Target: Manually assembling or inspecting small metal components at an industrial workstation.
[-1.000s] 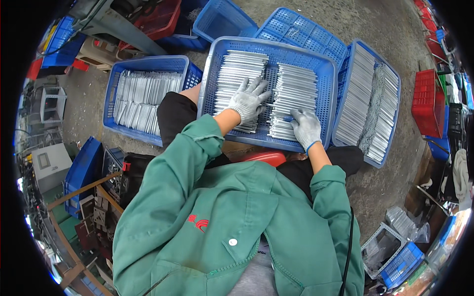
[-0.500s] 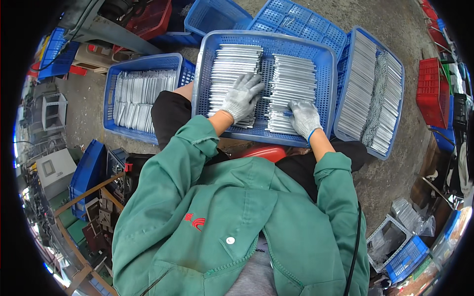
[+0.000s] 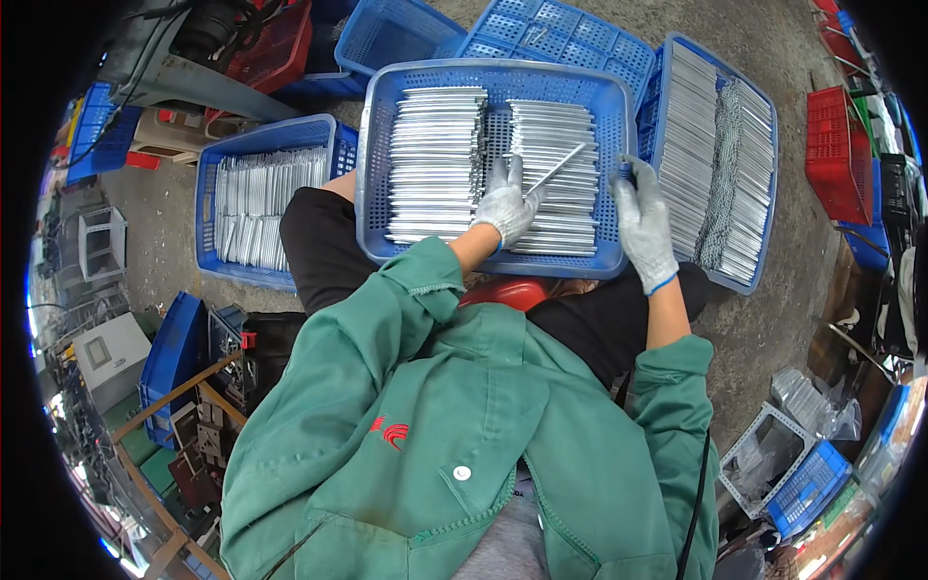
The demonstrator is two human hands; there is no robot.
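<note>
A blue perforated crate [image 3: 371, 208] stands before me with two rows of thin silvery metal rods, a left row [image 3: 435, 164] and a right row [image 3: 561, 208]. My left hand [image 3: 509, 211], in a pale grey knit glove, is closed on a single metal rod [image 3: 559, 166]. That rod slants up and to the right above the right row. Over the crate's right rim is my right hand [image 3: 646, 232], gloved too. Its fingers point away from me, look apart and hold no visible rod.
Another rod-filled blue crate [image 3: 205, 222] is at the left. At the right, one more crate [image 3: 764, 184] holds rods with a band of grey mesh-like material between them. Flat blue baskets [image 3: 570, 43] lie behind; red crates [image 3: 836, 159] stand far right.
My left hand has moved right from the left row and now holds one rod. My right hand has lifted off the right row and shifted right to the crate's rim.
</note>
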